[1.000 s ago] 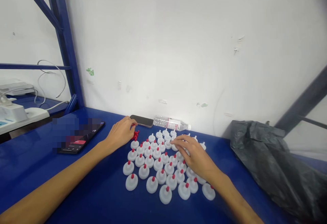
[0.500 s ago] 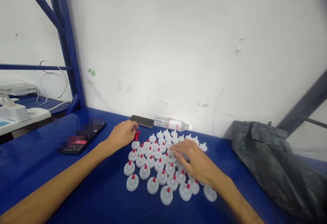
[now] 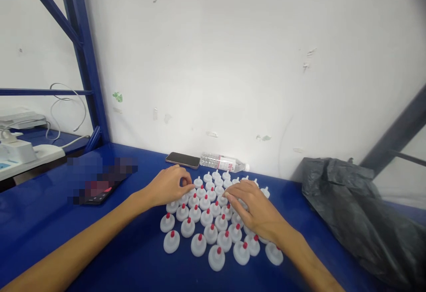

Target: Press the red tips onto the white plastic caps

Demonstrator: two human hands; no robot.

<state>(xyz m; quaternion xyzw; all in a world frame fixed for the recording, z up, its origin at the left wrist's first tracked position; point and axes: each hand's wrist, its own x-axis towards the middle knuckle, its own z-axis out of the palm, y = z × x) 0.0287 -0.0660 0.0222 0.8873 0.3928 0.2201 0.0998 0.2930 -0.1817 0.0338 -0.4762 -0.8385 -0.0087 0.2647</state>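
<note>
Many white round plastic pieces with a narrow tip (image 3: 216, 258) stand close together on the blue table; most of the nearer ones wear small red caps (image 3: 218, 250). Several at the back have bare white tips (image 3: 226, 175). My left hand (image 3: 171, 185) is at the left rear edge of the group, thumb and index finger pinched together; whatever lies between them is hidden. Over the right half of the group rests my right hand (image 3: 251, 203), thumb and forefinger closed at the tip of one white piece (image 3: 222, 199). The hand covers several pieces beneath it.
Along the wall lie a phone (image 3: 182, 160) and a clear water bottle (image 3: 222, 162). A second phone, partly blurred (image 3: 100, 192), is on the left. A dark plastic bag (image 3: 346, 203) slumps at the right. Blue rack posts (image 3: 84, 57) and a power strip (image 3: 49, 152) stand left.
My left hand has moved right, from the small pile of red caps to the rear left of the white pieces; the pile is now hidden. My right hand has barely moved.
</note>
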